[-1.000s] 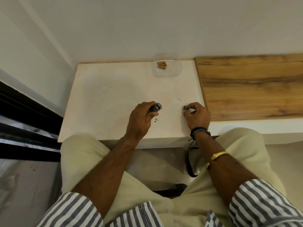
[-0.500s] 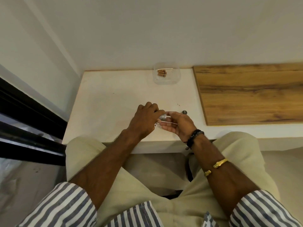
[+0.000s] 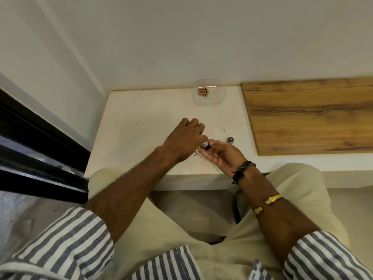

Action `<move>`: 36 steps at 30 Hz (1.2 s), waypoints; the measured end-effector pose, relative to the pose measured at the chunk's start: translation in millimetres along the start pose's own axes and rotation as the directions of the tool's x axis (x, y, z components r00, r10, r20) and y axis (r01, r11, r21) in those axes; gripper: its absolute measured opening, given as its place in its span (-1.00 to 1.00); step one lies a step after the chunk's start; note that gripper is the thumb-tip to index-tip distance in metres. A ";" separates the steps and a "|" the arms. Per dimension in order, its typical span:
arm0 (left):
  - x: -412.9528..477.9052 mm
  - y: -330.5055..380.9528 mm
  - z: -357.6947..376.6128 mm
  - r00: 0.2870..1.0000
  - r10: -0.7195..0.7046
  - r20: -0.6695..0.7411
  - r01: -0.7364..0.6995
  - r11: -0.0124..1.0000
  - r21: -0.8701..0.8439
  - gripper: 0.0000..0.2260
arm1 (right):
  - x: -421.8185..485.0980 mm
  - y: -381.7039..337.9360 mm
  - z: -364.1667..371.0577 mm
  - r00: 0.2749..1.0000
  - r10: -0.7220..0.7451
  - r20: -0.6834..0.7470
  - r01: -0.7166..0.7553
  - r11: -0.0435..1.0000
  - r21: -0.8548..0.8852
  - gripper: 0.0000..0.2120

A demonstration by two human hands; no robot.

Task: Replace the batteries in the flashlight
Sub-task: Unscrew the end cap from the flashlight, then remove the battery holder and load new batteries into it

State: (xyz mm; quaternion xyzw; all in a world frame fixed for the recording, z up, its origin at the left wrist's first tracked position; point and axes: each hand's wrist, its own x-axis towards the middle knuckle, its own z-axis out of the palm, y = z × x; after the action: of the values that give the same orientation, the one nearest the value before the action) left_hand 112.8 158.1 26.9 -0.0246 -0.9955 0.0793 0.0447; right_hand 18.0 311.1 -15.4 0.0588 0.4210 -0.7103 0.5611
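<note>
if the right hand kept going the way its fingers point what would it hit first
The silver end of the dark cylindrical flashlight gripped in the left hand; the fingertips of the right hand look almost on it, depth unclear.
</note>
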 end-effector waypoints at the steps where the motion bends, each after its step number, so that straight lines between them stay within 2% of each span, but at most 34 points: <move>1: 0.8 -0.5 -0.7 1.000 0.001 -0.005 -0.001 1.000 0.001 -0.77 | 0.0 0.1 -0.5 1.000 -0.005 -0.003 0.005 1.000 0.006 -0.77; 5: -0.1 -3.7 2.0 0.999 -0.044 -0.023 0.042 0.996 -0.076 -0.74 | 0.6 -2.1 -3.5 0.998 -0.035 -0.051 0.036 0.999 0.004 -0.76; 9: -9.8 -10.7 18.3 0.972 -0.220 -0.085 0.200 0.960 -0.198 -0.77 | 2.0 -6.7 -7.8 0.983 -0.086 -0.161 0.084 0.996 -0.021 -0.82; 11: -14.2 -10.8 24.1 0.914 -0.394 -0.096 0.332 0.863 -0.381 -0.75 | 3.1 -7.9 -10.8 0.976 -0.104 -0.193 0.106 0.994 0.002 -0.84; 13: -15.2 -10.5 28.3 0.833 -0.549 -0.065 0.422 0.708 -0.567 -0.75 | 4.4 -7.6 -13.6 0.971 -0.113 -0.210 0.124 0.992 0.040 -0.85; 16: -12.9 -10.5 34.4 0.727 -0.684 -0.063 0.403 0.499 -0.767 -0.79 | 5.8 -5.9 -15.9 0.966 -0.125 -0.227 0.146 0.986 0.082 -0.86; 18: -10.7 -10.2 36.6 0.668 -0.742 -0.061 0.366 0.398 -0.841 -0.82 | 6.7 -5.0 -15.7 0.965 -0.134 -0.226 0.161 0.982 0.104 -0.86; 20: -8.1 -10.7 39.6 0.639 -0.769 -0.034 0.349 0.329 -0.877 -0.82 | 7.1 -4.7 -14.7 0.964 -0.148 -0.221 0.175 0.979 0.108 -0.87; 22: -5.3 -12.4 45.8 0.634 -0.773 -0.014 0.360 0.311 -0.879 -0.81 | 7.8 -4.8 -14.4 0.961 -0.160 -0.224 0.186 0.977 0.103 -0.87; 36: -0.3 -15.3 61.2 0.668 -0.743 0.052 0.459 0.357 -0.814 -0.74 | 6.1 -7.5 -12.2 0.962 -0.153 -0.227 0.193 0.967 0.168 -0.85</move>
State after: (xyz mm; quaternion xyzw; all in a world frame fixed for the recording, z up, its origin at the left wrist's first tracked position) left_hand 106.8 133.4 -30.9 0.3187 -0.8389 -0.3826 0.2198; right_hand 4.7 314.8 -22.6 0.1500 0.4130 -0.7830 0.4404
